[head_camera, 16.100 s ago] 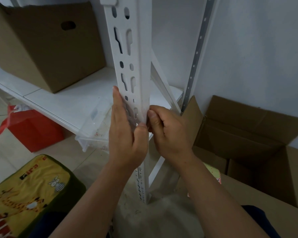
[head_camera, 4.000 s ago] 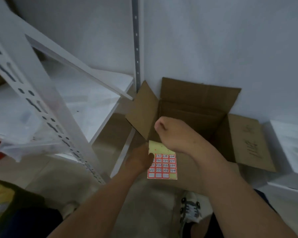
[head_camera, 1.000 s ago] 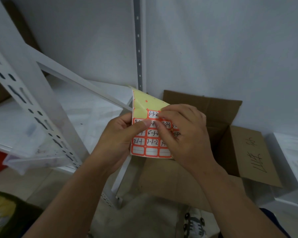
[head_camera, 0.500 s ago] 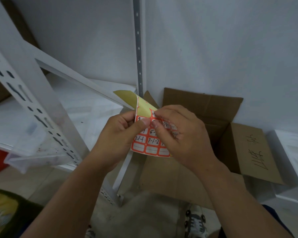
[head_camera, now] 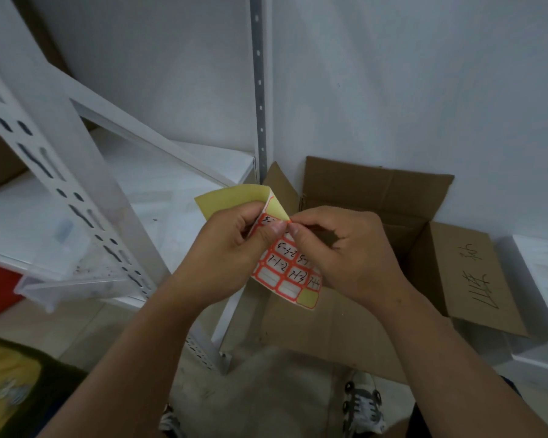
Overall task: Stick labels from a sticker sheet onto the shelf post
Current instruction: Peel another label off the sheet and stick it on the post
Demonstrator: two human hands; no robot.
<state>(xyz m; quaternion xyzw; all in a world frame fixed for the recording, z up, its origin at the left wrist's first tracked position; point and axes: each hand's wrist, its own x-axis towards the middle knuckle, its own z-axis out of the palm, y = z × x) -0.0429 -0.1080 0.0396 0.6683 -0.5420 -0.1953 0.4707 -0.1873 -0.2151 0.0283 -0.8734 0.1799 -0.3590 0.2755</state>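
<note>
Both hands hide the sticker sheet's middle.
Left hand grips its folded, glossy yellow backing; right hand pinches a red-bordered label's edge.

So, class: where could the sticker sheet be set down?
Free: the white shelf board, bare between the slotted post and the wall rail. Crowded: its front edge, where a clear plastic tray sits. The open cardboard box lies behind both hands.

Sticker sheet red-bordered, top folded back; shelf post white, slotted
</note>
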